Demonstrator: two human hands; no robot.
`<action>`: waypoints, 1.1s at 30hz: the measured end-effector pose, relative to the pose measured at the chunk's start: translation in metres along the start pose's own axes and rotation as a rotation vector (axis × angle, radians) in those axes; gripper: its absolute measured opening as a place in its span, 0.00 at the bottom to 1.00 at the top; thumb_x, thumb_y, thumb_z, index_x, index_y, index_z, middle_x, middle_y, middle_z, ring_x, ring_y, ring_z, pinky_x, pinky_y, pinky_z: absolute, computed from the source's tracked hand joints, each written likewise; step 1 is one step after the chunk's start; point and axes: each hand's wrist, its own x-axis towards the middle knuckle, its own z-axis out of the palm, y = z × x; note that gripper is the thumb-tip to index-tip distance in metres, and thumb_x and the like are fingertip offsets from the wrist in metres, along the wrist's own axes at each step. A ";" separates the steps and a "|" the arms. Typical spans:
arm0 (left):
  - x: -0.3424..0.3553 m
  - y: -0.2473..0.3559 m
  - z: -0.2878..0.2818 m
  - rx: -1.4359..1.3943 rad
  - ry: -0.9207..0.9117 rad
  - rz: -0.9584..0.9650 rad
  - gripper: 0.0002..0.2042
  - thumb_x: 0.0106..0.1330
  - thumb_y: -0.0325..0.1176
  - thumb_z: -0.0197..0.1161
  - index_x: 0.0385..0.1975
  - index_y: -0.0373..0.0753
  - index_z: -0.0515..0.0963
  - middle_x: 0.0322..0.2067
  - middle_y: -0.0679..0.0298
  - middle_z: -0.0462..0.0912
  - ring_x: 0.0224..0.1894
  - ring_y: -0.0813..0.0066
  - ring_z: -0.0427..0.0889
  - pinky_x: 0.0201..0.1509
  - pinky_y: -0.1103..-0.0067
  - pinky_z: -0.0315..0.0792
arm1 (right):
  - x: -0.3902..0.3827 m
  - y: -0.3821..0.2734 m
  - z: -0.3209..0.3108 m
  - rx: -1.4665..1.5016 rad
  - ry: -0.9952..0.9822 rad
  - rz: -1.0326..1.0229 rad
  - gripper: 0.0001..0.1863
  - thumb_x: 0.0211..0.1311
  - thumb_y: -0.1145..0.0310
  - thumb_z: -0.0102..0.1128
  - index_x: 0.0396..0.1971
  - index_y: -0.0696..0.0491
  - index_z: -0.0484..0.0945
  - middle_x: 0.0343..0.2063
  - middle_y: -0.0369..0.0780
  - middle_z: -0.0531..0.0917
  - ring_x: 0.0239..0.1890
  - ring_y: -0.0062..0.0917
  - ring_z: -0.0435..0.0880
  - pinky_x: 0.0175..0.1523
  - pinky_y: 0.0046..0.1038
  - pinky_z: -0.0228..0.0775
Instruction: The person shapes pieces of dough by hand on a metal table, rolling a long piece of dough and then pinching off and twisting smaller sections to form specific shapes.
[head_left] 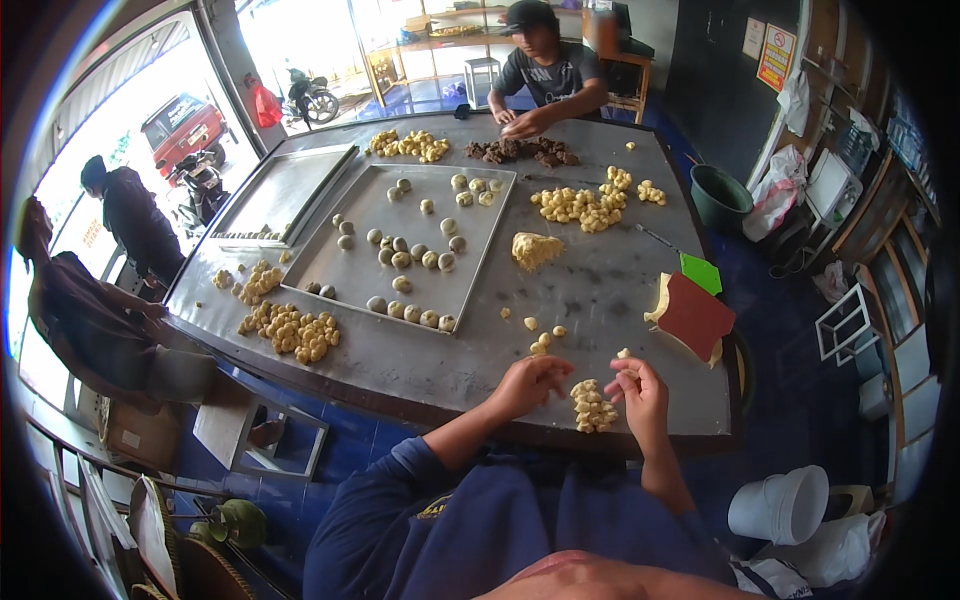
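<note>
Yellow dough pieces form the near heap (594, 408) on the table (480, 370), off the near right corner of the ball tray (340, 270), toward the person's body. The left hand (537, 383) is the closer one to that tray, its fingers loosely curled and apart, nothing visible in its grasp. The right hand (645, 390), farther right of the tray, has thumb and fingers bent toward each other beside a pale dough bit (624, 353); whether they pinch it cannot be told. The near heap lies between both hands, probably so that either reaches it without stretching.

The dough balls (401, 260) stand in loose groups inside the ball tray, whose raised rim likely stops them rolling away. Past its far right corner lies a brown crumbly mass (520, 152), presumably kept there to suit the co-worker's hand (525, 125) reaching over it.

Counted, there are two trays, with the second tray (285, 195) left of the ball tray; roughly twenty-nine balls, some overlapping; and, right of the ball tray, one large dough lump (537, 250), about five loose pieces (530, 323), one green scraper (702, 273) and one dark red slab (692, 315). Five more heaps surround the ball tray: two left heaps (290, 333), one far heap (408, 147) and two right heaps (580, 205).
</note>
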 end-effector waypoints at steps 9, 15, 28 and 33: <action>0.009 -0.021 0.015 0.741 0.118 0.299 0.11 0.61 0.36 0.63 0.41 0.42 0.82 0.43 0.60 0.81 0.47 0.57 0.78 0.53 0.64 0.71 | 0.012 0.038 0.010 -0.662 -0.138 -0.342 0.14 0.60 0.71 0.63 0.46 0.53 0.82 0.41 0.43 0.82 0.45 0.39 0.80 0.50 0.36 0.72; 0.003 -0.017 0.033 0.783 -0.081 0.089 0.12 0.58 0.38 0.65 0.39 0.42 0.81 0.44 0.60 0.80 0.49 0.57 0.77 0.53 0.66 0.73 | 0.000 0.051 0.019 -0.611 -0.229 -0.119 0.13 0.56 0.68 0.68 0.41 0.54 0.82 0.37 0.43 0.82 0.39 0.38 0.82 0.45 0.35 0.74; 0.008 -0.023 0.033 0.335 0.099 0.253 0.10 0.61 0.28 0.62 0.41 0.35 0.78 0.29 0.57 0.82 0.31 0.62 0.83 0.36 0.70 0.75 | 0.007 0.030 0.010 -0.371 0.004 -0.258 0.06 0.57 0.79 0.63 0.35 0.55 0.81 0.32 0.39 0.82 0.34 0.27 0.82 0.40 0.27 0.74; 0.005 0.001 0.019 0.071 0.008 -0.011 0.08 0.68 0.28 0.57 0.40 0.34 0.80 0.29 0.59 0.84 0.26 0.72 0.84 0.32 0.76 0.76 | 0.003 0.030 0.001 -0.159 -0.091 0.094 0.07 0.66 0.74 0.57 0.38 0.58 0.82 0.28 0.37 0.83 0.27 0.15 0.81 0.34 0.19 0.74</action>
